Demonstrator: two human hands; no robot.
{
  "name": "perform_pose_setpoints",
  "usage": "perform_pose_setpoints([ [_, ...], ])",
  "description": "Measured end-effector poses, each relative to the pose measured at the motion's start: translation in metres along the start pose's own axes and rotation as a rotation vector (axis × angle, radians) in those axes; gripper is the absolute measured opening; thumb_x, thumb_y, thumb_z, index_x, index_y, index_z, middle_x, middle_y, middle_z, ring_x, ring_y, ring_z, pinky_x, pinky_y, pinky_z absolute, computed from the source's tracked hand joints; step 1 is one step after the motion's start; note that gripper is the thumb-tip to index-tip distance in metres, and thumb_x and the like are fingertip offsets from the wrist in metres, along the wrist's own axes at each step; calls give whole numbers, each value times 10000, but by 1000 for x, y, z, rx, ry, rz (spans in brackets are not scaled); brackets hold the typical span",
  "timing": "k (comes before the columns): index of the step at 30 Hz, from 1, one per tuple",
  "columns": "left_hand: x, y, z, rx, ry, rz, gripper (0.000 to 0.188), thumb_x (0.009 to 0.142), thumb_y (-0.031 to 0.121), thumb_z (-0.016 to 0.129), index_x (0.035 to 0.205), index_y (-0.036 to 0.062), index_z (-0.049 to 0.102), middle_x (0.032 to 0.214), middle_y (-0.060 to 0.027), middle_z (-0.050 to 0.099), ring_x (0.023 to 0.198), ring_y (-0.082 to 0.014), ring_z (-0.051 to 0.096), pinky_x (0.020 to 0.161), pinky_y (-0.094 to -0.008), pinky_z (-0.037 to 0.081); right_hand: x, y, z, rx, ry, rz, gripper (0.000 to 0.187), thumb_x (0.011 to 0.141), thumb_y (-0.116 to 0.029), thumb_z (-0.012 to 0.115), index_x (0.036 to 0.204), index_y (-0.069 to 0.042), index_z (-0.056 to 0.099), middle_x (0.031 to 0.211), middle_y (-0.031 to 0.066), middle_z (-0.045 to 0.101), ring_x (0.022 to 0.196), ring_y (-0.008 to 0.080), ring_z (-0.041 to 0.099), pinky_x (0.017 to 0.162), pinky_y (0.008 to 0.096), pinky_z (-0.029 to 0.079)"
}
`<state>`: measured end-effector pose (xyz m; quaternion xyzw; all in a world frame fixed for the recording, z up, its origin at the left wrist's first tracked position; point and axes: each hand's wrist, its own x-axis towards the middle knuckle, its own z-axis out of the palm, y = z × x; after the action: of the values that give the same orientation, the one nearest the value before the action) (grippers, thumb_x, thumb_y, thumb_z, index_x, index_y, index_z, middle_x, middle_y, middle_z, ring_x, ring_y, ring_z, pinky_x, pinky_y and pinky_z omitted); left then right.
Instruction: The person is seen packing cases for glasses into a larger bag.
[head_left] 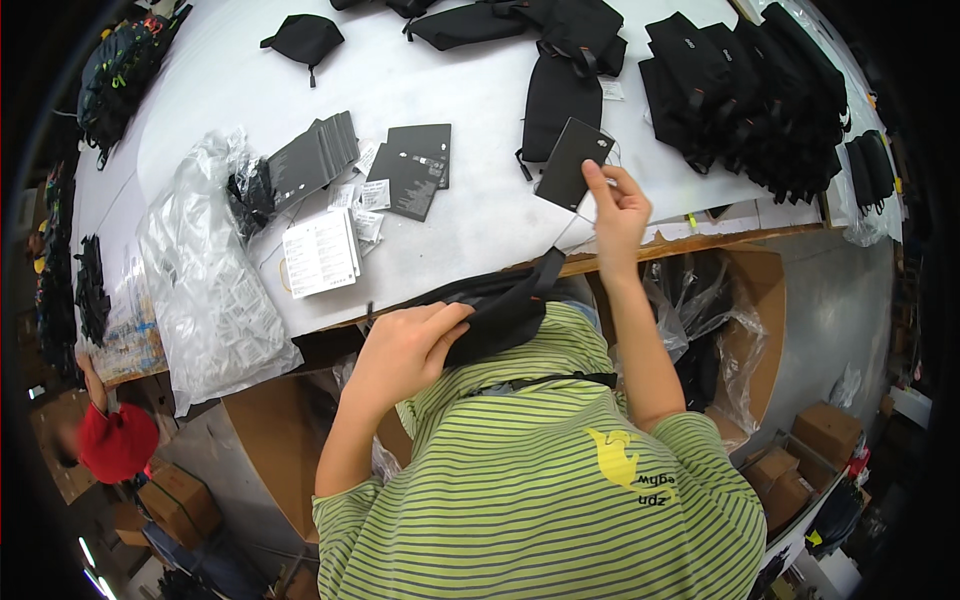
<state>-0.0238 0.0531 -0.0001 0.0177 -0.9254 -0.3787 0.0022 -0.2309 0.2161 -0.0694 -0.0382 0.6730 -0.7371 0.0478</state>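
Note:
My left hand [405, 348] is closed on a small black fabric bag [505, 318] at the table's front edge, against my body. My right hand [618, 205] pinches a black hang tag [573, 165] by its edge, raised above the table. A thin pale cord runs from near the right fingers down to the bag's strap end. Beyond the tag lies another black bag [563, 100]. Left of it are loose black tags [412, 172], a fanned stack of dark tags [315, 160], small white labels [373, 195] and a white printed card stack [318, 255].
A clear plastic bag of white labels [215, 290] hangs over the front edge at left. Black bags [740, 100] are piled at the far right. Open cartons [750, 330] with plastic liners stand under the table. Another person in a red top [120, 442] is at lower left.

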Motion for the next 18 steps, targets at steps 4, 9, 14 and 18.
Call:
perform_pose_setpoints([
  [4, 7, -3, 2, 131, -99, -6, 163, 818, 97, 639, 974, 51, 632, 850, -98, 617, 794, -285, 611, 649, -349, 474, -11, -37, -2, -65, -308, -63, 109, 837, -92, 702, 766, -10, 685, 600, -88, 541, 542, -6, 382, 478, 191, 260],
  [9, 17, 7, 16, 178, 282, 139, 142, 763, 96, 685, 900, 76, 649, 1115, -124, 532, 998, -278, 568, 864, -378, 458, -38, -72, 7, -777, -947, -203, 172, 762, -216, 740, 745, -47, 713, 509, 63, 558, 436, 137, 498, 453, 266, 359],
  [14, 14, -1, 18, 266, 81, 395, 173, 729, 98, 694, 893, 123, 644, 969, -56, 585, 982, -222, 573, 951, -369, 417, -48, -68, -3, -983, -1269, -398, 254, 764, -334, 705, 743, -81, 718, 582, 101, 618, 532, 278, 595, 544, 356, 479],
  [18, 24, -4, -3, -65, -286, 28, 133, 816, 145, 659, 927, 73, 640, 820, -77, 645, 778, -262, 591, 807, -356, 467, -46, -73, -2, -871, -1297, -44, 315, 774, -391, 701, 785, -77, 731, 591, 95, 626, 544, 282, 584, 552, 346, 462],
])
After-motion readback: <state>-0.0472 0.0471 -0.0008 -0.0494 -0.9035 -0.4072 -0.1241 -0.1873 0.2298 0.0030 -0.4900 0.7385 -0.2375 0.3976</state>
